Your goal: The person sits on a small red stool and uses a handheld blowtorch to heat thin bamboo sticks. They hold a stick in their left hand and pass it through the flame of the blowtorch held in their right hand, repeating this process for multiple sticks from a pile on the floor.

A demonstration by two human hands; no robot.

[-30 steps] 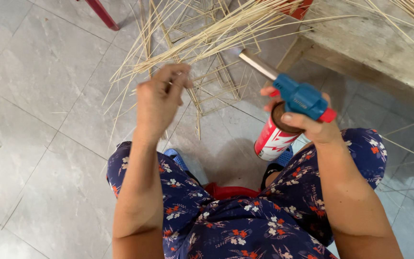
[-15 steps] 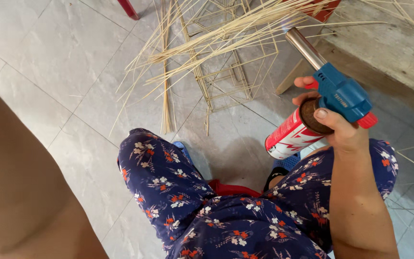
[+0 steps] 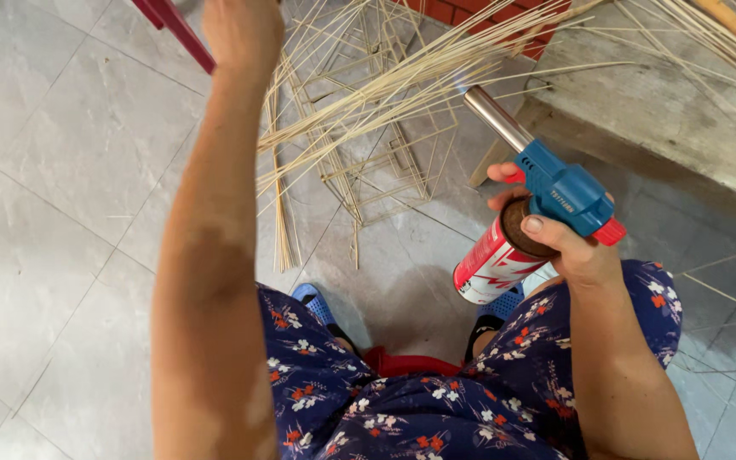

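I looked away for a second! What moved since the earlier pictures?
The left hand let go of the pale thin bamboo strips and rose towards the top edge. The right hand kept gripping the blue gas torch on its red canister, nozzle now nearer the strips.

- The left hand [image 3: 243,32] is raised far forward, near the top edge of the view, with its back toward the camera.
- Its fingers are cut off by the frame edge, so whether they are spread or curled cannot be told.
- The left forearm runs long and nearly straight from the lower frame up to that hand, wrist in line with it.
- The right hand [image 3: 560,230] is lower and closer to the body, above the right knee.
- Its fingers [image 3: 504,173] are curled tight in a grip, with the thumb pressed across the near side.
- The right forearm angles up from the lower right, wrist slightly bent.
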